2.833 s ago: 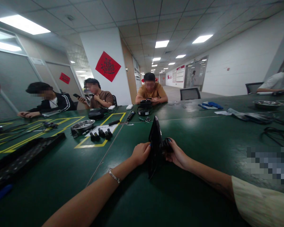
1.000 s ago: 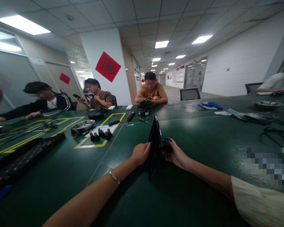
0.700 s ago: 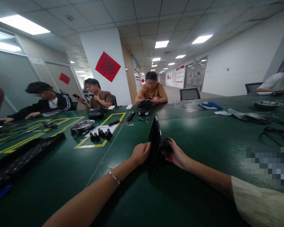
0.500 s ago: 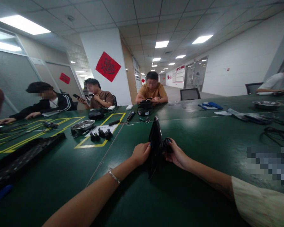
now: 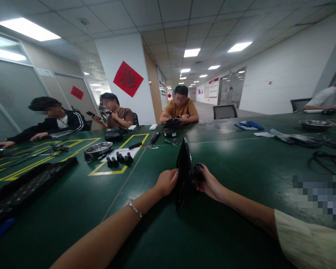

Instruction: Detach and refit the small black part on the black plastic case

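A glossy black flat panel (image 5: 183, 175) stands almost edge-on to me above the green table. My left hand (image 5: 168, 182) is closed at its left side, the thumb near the edge and the other fingers mostly hidden. On the panel's right side a short black part (image 5: 196, 172) sticks out, its exact kind unclear. The fingers of my right hand (image 5: 208, 182) are wrapped round this part, with the thumb on top. Whether the panel's lower edge touches the table cannot be made out.
Left of my hands are several black cylindrical parts (image 5: 120, 158), a metal bowl (image 5: 98, 148) and a long black tray (image 5: 30, 183). Black cables (image 5: 327, 161) and a second metal bowl (image 5: 316, 124) lie at right. Several people sit round the green table (image 5: 235, 224).
My hands and the black panel hold the same place. At far left, the person in the black jacket has shifted slightly to the left.
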A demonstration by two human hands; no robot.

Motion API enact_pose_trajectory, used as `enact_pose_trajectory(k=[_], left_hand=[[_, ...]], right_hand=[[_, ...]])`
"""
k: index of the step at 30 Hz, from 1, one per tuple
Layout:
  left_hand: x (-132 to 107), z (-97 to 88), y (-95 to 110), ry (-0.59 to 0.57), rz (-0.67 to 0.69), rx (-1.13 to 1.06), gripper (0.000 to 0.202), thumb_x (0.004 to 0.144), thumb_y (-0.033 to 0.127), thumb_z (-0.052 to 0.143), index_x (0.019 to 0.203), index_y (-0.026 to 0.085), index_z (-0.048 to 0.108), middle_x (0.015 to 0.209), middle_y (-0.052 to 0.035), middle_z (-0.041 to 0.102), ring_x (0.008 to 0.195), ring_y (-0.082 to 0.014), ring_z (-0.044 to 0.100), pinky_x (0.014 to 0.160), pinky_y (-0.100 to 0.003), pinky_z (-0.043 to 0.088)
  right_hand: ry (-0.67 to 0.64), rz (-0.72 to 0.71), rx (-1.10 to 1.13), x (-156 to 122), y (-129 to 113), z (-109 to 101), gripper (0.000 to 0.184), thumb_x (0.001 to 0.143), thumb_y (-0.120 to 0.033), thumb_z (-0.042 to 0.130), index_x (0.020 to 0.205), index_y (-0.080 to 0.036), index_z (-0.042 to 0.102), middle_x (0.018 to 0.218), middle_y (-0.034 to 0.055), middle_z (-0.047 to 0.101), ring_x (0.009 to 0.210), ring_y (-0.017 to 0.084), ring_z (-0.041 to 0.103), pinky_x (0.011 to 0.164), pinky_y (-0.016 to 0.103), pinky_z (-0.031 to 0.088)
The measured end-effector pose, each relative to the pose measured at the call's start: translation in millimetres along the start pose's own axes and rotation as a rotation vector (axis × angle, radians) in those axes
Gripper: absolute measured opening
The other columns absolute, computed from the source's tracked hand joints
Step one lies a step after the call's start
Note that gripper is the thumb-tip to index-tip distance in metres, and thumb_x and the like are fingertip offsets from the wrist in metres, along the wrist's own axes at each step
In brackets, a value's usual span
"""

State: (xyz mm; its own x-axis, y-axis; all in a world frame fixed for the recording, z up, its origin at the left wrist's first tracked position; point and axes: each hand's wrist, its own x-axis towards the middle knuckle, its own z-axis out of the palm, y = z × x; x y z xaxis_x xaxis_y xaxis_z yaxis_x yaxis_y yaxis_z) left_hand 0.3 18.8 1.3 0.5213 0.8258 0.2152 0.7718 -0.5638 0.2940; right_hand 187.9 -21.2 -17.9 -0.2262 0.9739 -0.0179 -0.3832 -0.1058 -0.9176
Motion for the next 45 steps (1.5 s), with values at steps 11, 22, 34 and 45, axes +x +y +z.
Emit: enact_pose_trajectory(k=[11, 22, 34, 45], left_hand=[[-0.4, 1.4, 0.6, 0.023, -0.030, -0.007, 0.060, 0.092, 0.045, 0.006, 0.076, 0.017, 0.056, 0.074, -0.0064, 0.063, 0.071, -0.0176, 0.058, 0.065, -0.026, 0.038], [-0.1, 0.6, -0.5, -0.011, -0.012, 0.023, 0.046, 0.092, 0.037, 0.016, 0.085, 0.018, 0.057, 0.085, -0.0071, 0.065, 0.081, -0.0198, 0.060, 0.071, -0.027, 0.040], [0.0, 0.1, -0.6, -0.004, -0.003, 0.042, 0.046, 0.091, 0.038, 0.016, 0.086, 0.018, 0.058, 0.085, -0.0078, 0.065, 0.082, -0.0207, 0.061, 0.070, -0.027, 0.039], [0.6, 3.9, -2.7, 0.031, -0.022, 0.014, 0.065, 0.091, 0.046, 0.003, 0.078, 0.016, 0.059, 0.075, -0.0076, 0.064, 0.073, -0.0188, 0.060, 0.065, -0.026, 0.038]], right_hand=[[0.010, 0.028, -0.007, -0.7, -1.3, 0.5, 0.042, 0.081, -0.046, 0.043, 0.115, -0.029, 0.026, 0.065, -0.0029, 0.052, 0.044, 0.011, 0.050, 0.039, 0.018, 0.025], [0.020, 0.011, 0.000, 0.7, 0.4, 0.1, 0.042, 0.080, -0.046, 0.045, 0.114, -0.029, 0.027, 0.064, -0.0042, 0.051, 0.044, 0.011, 0.050, 0.038, 0.018, 0.025], [0.023, 0.015, -0.007, -0.1, -0.8, 1.7, 0.040, 0.082, -0.044, 0.042, 0.115, -0.028, 0.027, 0.064, -0.0024, 0.053, 0.043, 0.011, 0.049, 0.038, 0.018, 0.026], [0.021, 0.017, 0.000, -0.4, -0.2, 0.4, 0.035, 0.085, -0.042, 0.039, 0.115, -0.028, 0.027, 0.065, -0.0025, 0.053, 0.044, 0.011, 0.050, 0.039, 0.018, 0.027]])
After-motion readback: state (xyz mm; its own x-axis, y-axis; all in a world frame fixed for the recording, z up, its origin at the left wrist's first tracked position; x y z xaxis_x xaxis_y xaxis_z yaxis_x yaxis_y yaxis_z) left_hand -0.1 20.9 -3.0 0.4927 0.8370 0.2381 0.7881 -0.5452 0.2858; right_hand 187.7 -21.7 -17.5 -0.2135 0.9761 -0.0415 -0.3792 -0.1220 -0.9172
